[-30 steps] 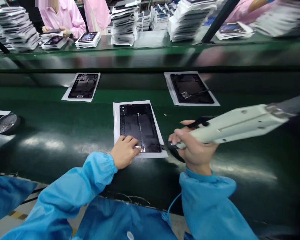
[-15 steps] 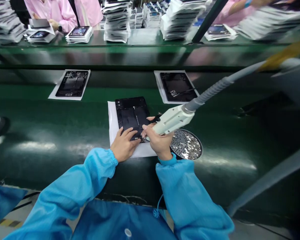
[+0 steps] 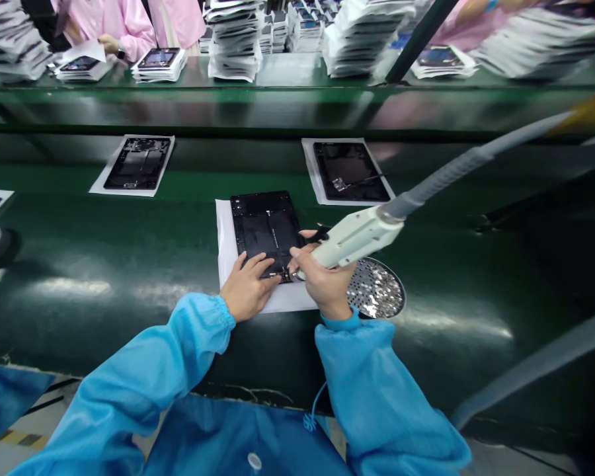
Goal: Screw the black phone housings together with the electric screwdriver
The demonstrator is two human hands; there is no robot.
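Note:
A black opened tablet (image 3: pixel 262 228) lies on a white sheet (image 3: pixel 225 238) in front of me. My left hand (image 3: pixel 248 287) rests with fingers spread on the tablet's near left edge. In my right hand (image 3: pixel 327 281) is a pale green electric screwdriver (image 3: pixel 359 237) with a grey corrugated hose (image 3: pixel 441 182) running off to the upper right. Its tip end points down at the tablet's near right corner; the fingers hide the exact contact. Beside my right wrist, a round perforated dish (image 3: pixel 377 287) holds many small shiny metal pieces.
Two more opened tablets, one left (image 3: pixel 139 162) and one right (image 3: pixel 351 170), lie on white sheets farther back on the green bench (image 3: pixel 104 258). Beyond, a raised shelf (image 3: pixel 287 69) carries paper-layered stacks (image 3: pixel 234 39). People in pink sleeves (image 3: pixel 129 30) work behind it. A grey tube (image 3: pixel 535 363) crosses the right side.
My right hand and the screwdriver have shifted slightly right along the tablet's near edge. My left hand stays nearly in place. Another tablet's sheet now shows at the far left.

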